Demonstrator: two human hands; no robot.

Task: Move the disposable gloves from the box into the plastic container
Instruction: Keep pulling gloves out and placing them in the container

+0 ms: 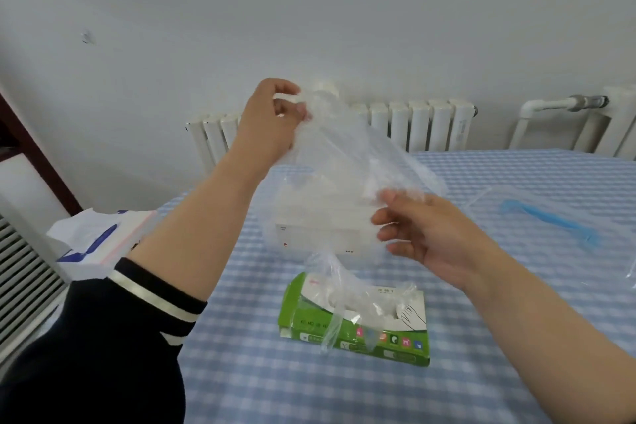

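Holding a clear disposable glove (347, 155) up above the bench (516, 286), we pinch its top between thumb and curled fingers of the left hand (272, 120), while the right hand (423, 231) closes thumb and fingertips on its lower edge, so the thin film hangs stretched between the two grips. Below it, near the middle of the checked blue-and-white bench, lies the green-and-white glove box (358, 320), flat, with more clear gloves (335, 293) sticking up crumpled out of its top opening. Just behind the box, seen through the held glove, stands a whitish translucent plastic container (320, 234); we cannot tell whether anything lies inside it. Toward the right edge of the bench rests a clear bag (550, 217) with a blue strip. At the left edge a sheet with red and blue trim (93, 241) overhangs. A white radiator (423, 124) lines the wall behind the far edge.
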